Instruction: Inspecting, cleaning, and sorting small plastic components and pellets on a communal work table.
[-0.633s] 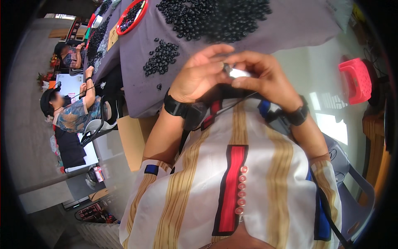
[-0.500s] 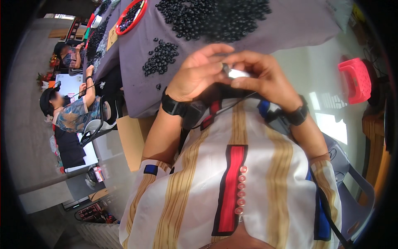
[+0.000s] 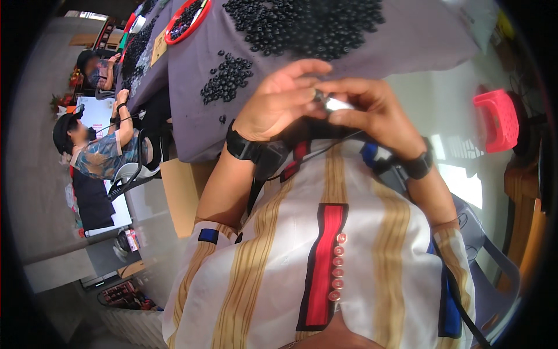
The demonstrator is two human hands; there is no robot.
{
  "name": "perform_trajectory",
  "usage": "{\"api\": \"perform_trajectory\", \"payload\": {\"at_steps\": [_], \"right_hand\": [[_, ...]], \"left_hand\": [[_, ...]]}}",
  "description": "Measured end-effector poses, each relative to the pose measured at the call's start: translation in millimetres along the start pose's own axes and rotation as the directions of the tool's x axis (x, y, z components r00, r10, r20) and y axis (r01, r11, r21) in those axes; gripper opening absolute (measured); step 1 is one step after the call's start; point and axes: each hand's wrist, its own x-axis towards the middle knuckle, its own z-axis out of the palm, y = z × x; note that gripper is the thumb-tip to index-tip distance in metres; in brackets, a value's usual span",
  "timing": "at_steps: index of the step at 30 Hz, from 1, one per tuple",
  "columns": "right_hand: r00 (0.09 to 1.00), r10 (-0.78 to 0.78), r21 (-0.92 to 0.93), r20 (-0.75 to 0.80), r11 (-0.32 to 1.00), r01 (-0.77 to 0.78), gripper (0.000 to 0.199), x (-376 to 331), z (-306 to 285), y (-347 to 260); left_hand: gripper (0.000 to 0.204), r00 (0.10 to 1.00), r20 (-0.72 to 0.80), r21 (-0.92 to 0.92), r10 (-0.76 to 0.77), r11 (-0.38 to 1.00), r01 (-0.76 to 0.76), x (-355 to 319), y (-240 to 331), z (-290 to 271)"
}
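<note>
Above my lap, just off the table's near edge, both hands meet at chest height. My left hand (image 3: 282, 104) pinches a small dark round piece (image 3: 318, 95) between thumb and finger, with the other fingers loosely raised. It resembles the black ring-like pieces on the table. My right hand (image 3: 375, 107) grips a small shiny silvery object (image 3: 339, 105) between thumb and fingers. Its near end is close to the dark piece; glare and fingers hide its exact kind. Whether the two touch I cannot tell.
A grey-purple cloth table (image 3: 192, 125) bears a large heap of black pieces (image 3: 302, 26) and a smaller pile (image 3: 226, 78). A red-rimmed tray (image 3: 168, 38) lies farther left. Two people work at the left. A cardboard box (image 3: 179, 195) and a pink plastic stool (image 3: 497, 119) flank me.
My right hand and the silvery object have shifted slightly right. My left hand stays almost in place with its pinch. The nearer person at the left has changed posture slightly.
</note>
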Motion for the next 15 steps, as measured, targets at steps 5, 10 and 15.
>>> {"api": "perform_trajectory", "payload": {"at_steps": [5,10,15], "right_hand": [[0.999,-0.033,-0.102,-0.023,0.994,0.031,0.044,-1.3,1.4,1.7],[0.999,-0.035,-0.061,-0.023,0.998,0.033,0.043,-1.4,1.3,1.5],[1.000,-0.006,-0.004,-0.016,1.000,0.006,0.042,-0.2,1.0,0.7]], "left_hand": [[0.047,0.997,-0.072,0.032,0.037,0.999,-0.035,0.6,-1.4,2.4],[0.047,0.997,-0.063,0.041,0.045,0.998,-0.043,0.0,-1.5,1.8],[0.050,1.000,0.002,0.060,0.013,0.998,-0.013,-1.3,1.0,-2.8]]}}
